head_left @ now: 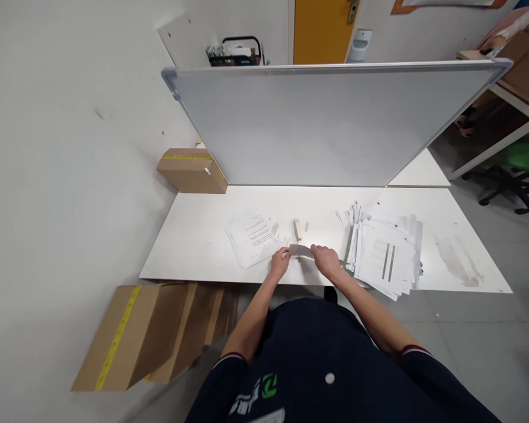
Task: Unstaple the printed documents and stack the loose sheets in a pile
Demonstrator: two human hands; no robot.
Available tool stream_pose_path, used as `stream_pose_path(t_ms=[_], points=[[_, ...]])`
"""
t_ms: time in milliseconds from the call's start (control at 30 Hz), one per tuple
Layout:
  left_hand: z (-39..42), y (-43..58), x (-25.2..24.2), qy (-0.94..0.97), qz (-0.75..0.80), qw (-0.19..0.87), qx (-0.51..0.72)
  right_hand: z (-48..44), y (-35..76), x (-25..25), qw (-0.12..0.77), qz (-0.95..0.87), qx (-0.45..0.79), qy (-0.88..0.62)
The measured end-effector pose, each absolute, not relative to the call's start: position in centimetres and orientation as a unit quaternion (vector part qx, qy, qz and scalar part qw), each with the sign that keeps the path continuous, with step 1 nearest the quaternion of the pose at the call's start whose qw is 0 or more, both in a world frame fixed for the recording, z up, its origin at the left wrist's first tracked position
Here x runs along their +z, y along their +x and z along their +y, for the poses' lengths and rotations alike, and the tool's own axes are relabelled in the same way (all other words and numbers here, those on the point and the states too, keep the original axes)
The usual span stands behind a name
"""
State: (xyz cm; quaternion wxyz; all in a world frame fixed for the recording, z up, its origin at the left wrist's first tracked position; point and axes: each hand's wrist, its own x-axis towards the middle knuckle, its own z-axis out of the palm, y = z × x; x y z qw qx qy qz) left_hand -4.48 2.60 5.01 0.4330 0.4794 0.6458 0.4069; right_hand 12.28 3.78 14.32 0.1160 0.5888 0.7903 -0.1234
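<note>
Between my two hands a thin grey strip [300, 251] is stretched above the front part of the white table, slightly bowed. My left hand [280, 262] pinches its left end, fingers closed. The other end is gripped by my right hand [327, 260], also closed. What the strip is made of I cannot make out. Just beyond it a small beige block [297, 229] lies on the table, with grey smudges around it. Printed sheets [252, 239] lie to the left of my left hand. A larger, untidy stack of papers [385, 252] sits right of my right hand.
A large whiteboard [312, 123] stands across the back of the white table [189, 241]. One cardboard box [191, 175] is at the back left; several more boxes [110, 338] stand below the left front edge. Narrow paper strips [353, 212] lie by the right stack.
</note>
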Motion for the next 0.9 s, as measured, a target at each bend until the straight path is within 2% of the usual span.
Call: stream_pose_path(t_ms=[200,367,567,700,900], points=[[3.1,-4.6,4.8,0.402,0.633,0.484,0.451,5.1,13.9,15.6,0.007,0.758,-0.179,0.627],[3.0,-4.1,5.5,0.373,0.603,0.525,0.47,5.3,14.4,15.0,-0.127,0.727,-0.282,0.614],[2.3,-4.1,8.2,0.406,0.597,0.481,0.498,4.6,14.6,11.4,-0.269,0.669,-0.386,0.575],[1.4,-4.1,8.3,0.443,0.604,0.451,0.485,4.5,15.0,8.8,-0.314,0.629,-0.416,0.576],[0.9,-3.3,6.5,0.465,0.662,0.381,0.448,4.2,14.8,6.5,-0.328,0.605,-0.425,0.588]])
